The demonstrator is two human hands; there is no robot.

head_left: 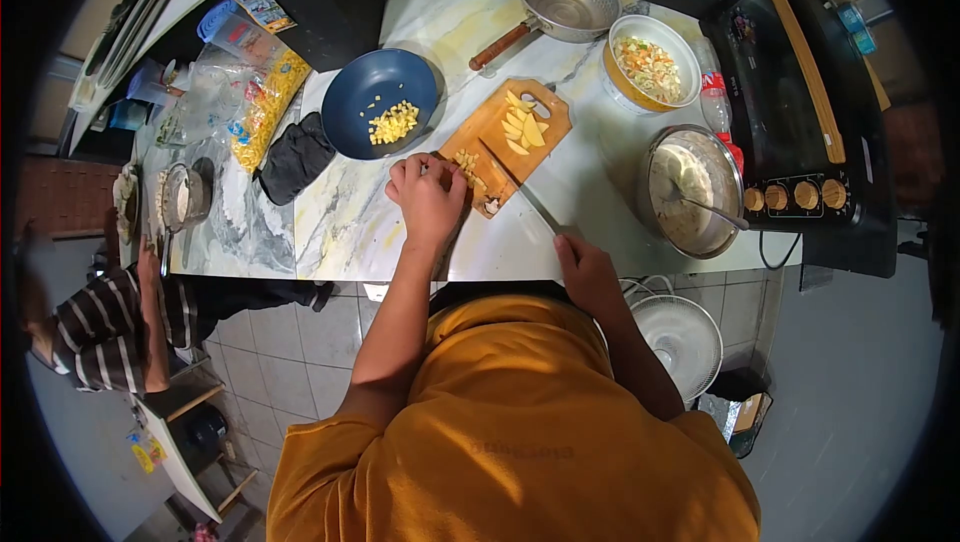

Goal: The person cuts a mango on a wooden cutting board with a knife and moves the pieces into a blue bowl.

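And here on the cutting board (pixel 485 127), the counter's centre of attention, the right hand (pixel 590 270) has its fingers wrapped round the handle of a knife (pixel 535 206), the blade slanting in over the near right edge of the board with its tip on the wood! The left hand (pixel 428 194) is over at the board's near left edge, fingers bent and bunched beside the small diced pieces (pixel 466 164); whether they pinch anything, I can't tell from here. Pale yellow wedges (pixel 522 127) sit in a loose cluster on the far half of the board, apart from that dice, with the knife tip between the two. Just left of the board, a blue pan (pixel 348 92) holds a heap of pale yellow cubes (pixel 393 124); a black cloth (pixel 295 157) and a bag of yellow pieces (pixel 278 90) lie farther left. Beyond the board, look, a metal pan (pixel 565 0) with a brown handle! Right of the board stand a bowl (pixel 626 92) of shredded vegetables (pixel 648 64) and, nearer the counter edge, a steel pot (pixel 690 240) with a spoon (pixel 715 210) leaning inside; past them, a black oven (pixel 775 127). Well left of the board, another person (pixel 100 327) in a striped top is by the counter.
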